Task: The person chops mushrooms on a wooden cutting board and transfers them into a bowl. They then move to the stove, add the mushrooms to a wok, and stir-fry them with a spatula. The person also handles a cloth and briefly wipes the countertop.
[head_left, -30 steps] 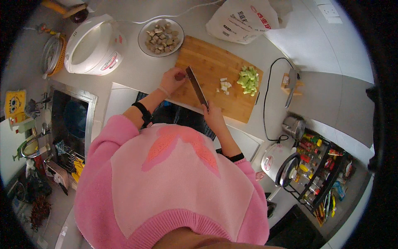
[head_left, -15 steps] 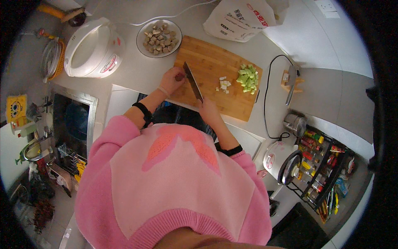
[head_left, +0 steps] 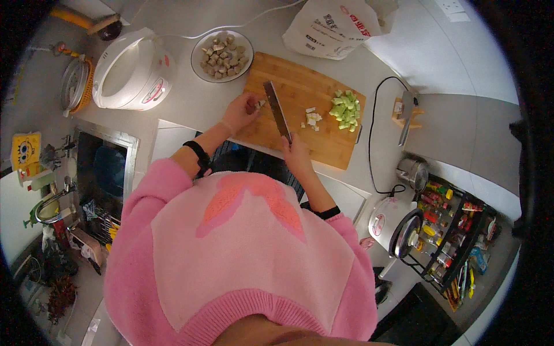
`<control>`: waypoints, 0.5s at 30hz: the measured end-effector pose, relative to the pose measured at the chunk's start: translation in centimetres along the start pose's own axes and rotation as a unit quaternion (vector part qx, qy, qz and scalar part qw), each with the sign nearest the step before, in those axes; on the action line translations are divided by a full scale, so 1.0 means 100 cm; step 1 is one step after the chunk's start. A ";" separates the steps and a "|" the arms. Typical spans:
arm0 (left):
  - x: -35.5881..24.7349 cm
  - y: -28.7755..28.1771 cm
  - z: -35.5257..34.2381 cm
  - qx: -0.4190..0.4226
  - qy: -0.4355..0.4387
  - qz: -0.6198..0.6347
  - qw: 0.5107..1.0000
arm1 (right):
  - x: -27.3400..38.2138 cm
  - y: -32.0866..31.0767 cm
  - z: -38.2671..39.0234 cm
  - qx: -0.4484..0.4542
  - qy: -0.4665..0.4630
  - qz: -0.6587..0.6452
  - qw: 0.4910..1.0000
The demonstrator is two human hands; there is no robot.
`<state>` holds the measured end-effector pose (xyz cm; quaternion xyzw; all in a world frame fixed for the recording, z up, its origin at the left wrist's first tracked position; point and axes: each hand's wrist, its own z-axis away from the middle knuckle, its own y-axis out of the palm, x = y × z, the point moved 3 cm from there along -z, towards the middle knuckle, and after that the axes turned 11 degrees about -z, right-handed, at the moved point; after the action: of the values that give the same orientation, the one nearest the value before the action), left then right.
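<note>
On the left part of the wooden cutting board (head_left: 288, 69), my left hand (head_left: 239, 113) pinches a small reddish-brown piece of food whose kind I cannot make out. A pale bit (head_left: 260, 104) shows by its fingertips. My right hand (head_left: 298, 154) grips a kitchen knife (head_left: 277, 109) by the handle at the board's near edge. Its blade points away from me, right of the left fingers and apart from them. Farther right on the board lie small white chopped pieces (head_left: 313, 119) and a heap of pale green diced vegetable (head_left: 345, 109).
A bowl of grey-brown chunks (head_left: 222, 56) stands past the board's far left corner. Left of it is a white rice cooker (head_left: 156, 69), then the sink (head_left: 109, 164). A white bag (head_left: 326, 32) stands behind the board. At right are a black cable (head_left: 372, 132), another cooker (head_left: 389, 222) and a bottle rack (head_left: 441, 230).
The knife has moved slightly right, away from my left fingers, with my right hand. A pale bit now shows at my left fingertips.
</note>
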<state>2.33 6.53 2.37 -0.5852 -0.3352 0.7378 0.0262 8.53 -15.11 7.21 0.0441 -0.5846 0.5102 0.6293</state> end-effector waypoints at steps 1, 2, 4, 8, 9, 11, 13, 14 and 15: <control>-0.012 -0.004 -0.003 -0.003 0.032 -0.022 0.999 | -0.002 -0.002 0.001 -0.015 -0.008 -0.015 1.000; -0.020 -0.004 -0.006 -0.006 0.064 -0.044 0.997 | -0.003 -0.004 0.002 -0.030 -0.015 -0.029 0.999; -0.011 0.003 -0.012 -0.024 0.150 -0.148 0.977 | 0.002 -0.007 0.000 -0.029 -0.001 -0.021 0.999; -0.002 0.010 -0.028 0.049 0.081 -0.246 0.965 | -0.003 -0.012 0.004 -0.039 -0.005 -0.027 0.999; -0.008 0.001 -0.033 0.053 0.062 -0.234 0.969 | -0.005 -0.013 0.005 -0.042 -0.005 -0.032 0.999; -0.024 -0.018 -0.044 0.065 0.028 -0.210 0.975 | -0.007 -0.017 0.009 -0.051 0.001 -0.044 0.998; 0.001 -0.033 -0.066 0.007 0.042 -0.186 0.982 | 0.000 -0.016 0.007 -0.039 0.015 -0.035 0.999; 0.011 -0.038 -0.073 -0.019 0.051 -0.172 0.984 | 0.001 -0.017 0.008 -0.034 0.026 -0.030 0.999; 0.007 -0.040 -0.074 -0.018 0.057 -0.143 0.988 | -0.006 -0.018 0.008 -0.039 0.031 -0.024 0.998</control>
<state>7.26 13.38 3.15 -0.5731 -0.4268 0.6854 0.1400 9.32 -16.84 7.92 0.0178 -0.5828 0.4731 0.6604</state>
